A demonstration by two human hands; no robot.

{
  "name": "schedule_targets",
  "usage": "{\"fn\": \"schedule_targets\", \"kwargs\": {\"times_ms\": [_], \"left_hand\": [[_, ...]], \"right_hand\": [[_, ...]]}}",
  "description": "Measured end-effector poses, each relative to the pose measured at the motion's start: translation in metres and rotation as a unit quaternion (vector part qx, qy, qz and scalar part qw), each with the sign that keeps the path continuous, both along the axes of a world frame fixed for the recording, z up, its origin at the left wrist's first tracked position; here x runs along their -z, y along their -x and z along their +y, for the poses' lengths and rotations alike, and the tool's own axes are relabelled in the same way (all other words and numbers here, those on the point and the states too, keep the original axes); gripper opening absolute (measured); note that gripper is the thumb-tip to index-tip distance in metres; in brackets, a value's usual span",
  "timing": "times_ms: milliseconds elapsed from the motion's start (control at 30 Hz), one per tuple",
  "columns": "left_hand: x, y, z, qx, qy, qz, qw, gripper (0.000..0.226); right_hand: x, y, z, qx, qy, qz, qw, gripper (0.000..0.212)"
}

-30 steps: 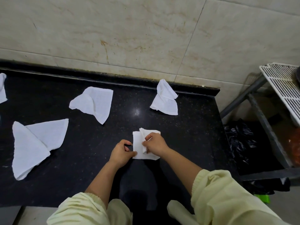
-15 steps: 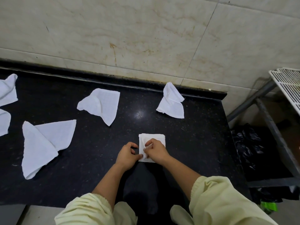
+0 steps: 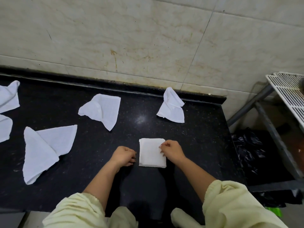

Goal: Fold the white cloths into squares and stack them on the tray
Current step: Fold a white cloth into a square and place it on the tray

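A white cloth folded into a small square (image 3: 150, 153) lies flat on the black counter (image 3: 85, 175) right in front of me. My right hand (image 3: 173, 151) sits on its right edge, with curled fingertips pinching that edge. Just left of the square, my left hand (image 3: 123, 156) rests on the counter with its fingers curled, a small gap away from the cloth and holding nothing. Unfolded white cloths lie around: one at centre left (image 3: 102, 111), one at the back right (image 3: 172, 109), and a large triangular one at the left (image 3: 41, 150). No tray is in view.
Two more white cloths (image 3: 8, 96) (image 3: 4, 127) are cut off by the left edge. A tiled wall runs behind the counter. Past the counter's right end stand a metal rack with a white wire shelf (image 3: 289, 94) and a black plastic bag (image 3: 246, 148).
The cloth's last flap has been laid down, so it now lies as a flat square. My left hand has let go and drawn back to the left. My right hand slid to the right edge.
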State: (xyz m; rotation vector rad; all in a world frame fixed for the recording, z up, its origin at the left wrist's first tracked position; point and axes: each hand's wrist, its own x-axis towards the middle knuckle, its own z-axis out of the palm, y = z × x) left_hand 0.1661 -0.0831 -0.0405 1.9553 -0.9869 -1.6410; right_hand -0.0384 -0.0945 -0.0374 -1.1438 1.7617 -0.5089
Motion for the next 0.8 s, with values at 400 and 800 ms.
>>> {"fn": "schedule_targets", "kwargs": {"times_ms": [400, 800], "left_hand": [[0.004, 0.031, -0.003, -0.044, -0.016, -0.018, 0.999, 0.026], [-0.021, 0.040, -0.005, -0.041, -0.049, 0.149, 0.987, 0.007]], "right_hand": [[0.010, 0.009, 0.019, 0.101, -0.057, -0.026, 0.993, 0.011], [-0.021, 0.020, 0.021, 0.222, -0.125, -0.322, 0.912, 0.032]]}}
